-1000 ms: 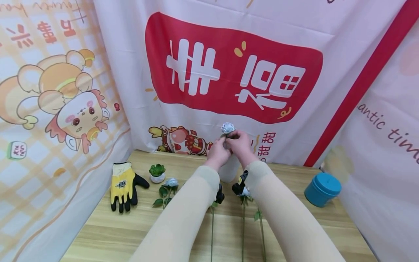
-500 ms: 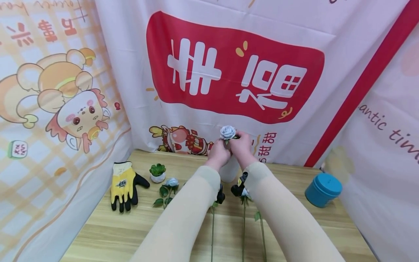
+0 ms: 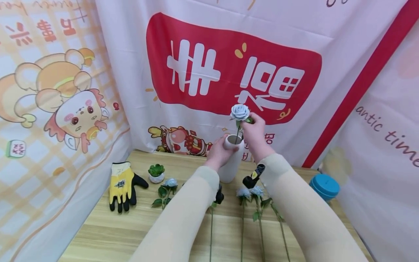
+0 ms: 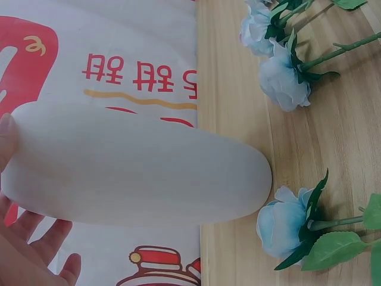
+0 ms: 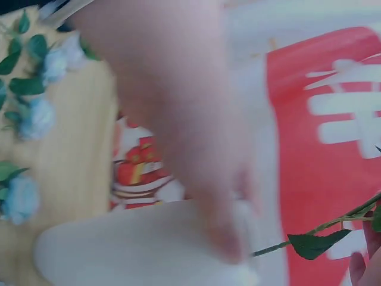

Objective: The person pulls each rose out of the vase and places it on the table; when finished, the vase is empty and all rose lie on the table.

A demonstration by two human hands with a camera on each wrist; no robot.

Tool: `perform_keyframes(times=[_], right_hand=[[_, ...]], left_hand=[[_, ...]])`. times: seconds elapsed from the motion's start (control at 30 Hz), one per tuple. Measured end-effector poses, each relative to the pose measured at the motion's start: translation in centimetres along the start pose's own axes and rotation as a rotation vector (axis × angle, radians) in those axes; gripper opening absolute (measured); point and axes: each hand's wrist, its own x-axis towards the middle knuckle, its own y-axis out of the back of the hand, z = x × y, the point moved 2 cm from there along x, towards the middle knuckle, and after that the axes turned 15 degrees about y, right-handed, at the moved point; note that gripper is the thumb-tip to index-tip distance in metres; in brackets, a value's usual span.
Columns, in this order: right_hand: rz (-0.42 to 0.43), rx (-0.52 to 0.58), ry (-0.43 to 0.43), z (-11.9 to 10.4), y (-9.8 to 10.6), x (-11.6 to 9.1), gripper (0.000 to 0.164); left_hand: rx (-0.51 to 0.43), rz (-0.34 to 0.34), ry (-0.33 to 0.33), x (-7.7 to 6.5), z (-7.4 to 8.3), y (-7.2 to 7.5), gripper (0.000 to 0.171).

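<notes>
In the head view, my left hand [image 3: 220, 152] grips a white vase [image 3: 230, 168] near its mouth. The vase stands upright on the table; in the left wrist view its smooth body [image 4: 137, 170] fills the middle, with the thumb and fingers around its upper end. Above and right of the mouth, my right hand [image 3: 255, 131] pinches a pale blue artificial rose [image 3: 240, 112] just under the bloom. Its green stem [image 3: 237, 131] runs down into the vase opening. At the right wrist view's edge, fingers [image 5: 372, 256] hold the leafy stem; the other hand is blurred there.
Several pale blue roses [image 3: 243, 193] lie on the wooden table [image 3: 108, 233], stems toward me. At left are a yellow-black glove [image 3: 122, 185] and a small potted succulent [image 3: 156, 174]. A blue lidded container [image 3: 325, 186] stands right. Printed cloth [image 3: 131, 72] hangs behind.
My right hand has moved up and right with the rose, so the bloom sits higher and the vase mouth shows. The left hand stays at the vase's upper end.
</notes>
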Motion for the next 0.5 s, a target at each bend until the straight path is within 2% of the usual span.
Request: perform_keyframes(times=[0.17, 0.37, 0.5], right_hand=[[0.037, 0.087, 0.066, -3.6, 2.4, 1.0, 0.038], [0.085, 0.262, 0.202, -8.1, 5.9, 1.7, 0.039], [0.101, 0.332, 0.218, -10.5, 8.7, 1.1, 0.049]], left_hand=[[-0.026, -0.007, -0.018, -0.3, -0.1, 0.0, 0.075], [-0.064, -0.008, -0.024, -0.2, -0.3, 0.0, 0.073], [-0.080, -0.014, -0.028, -0.2, -0.3, -0.2, 0.074]])
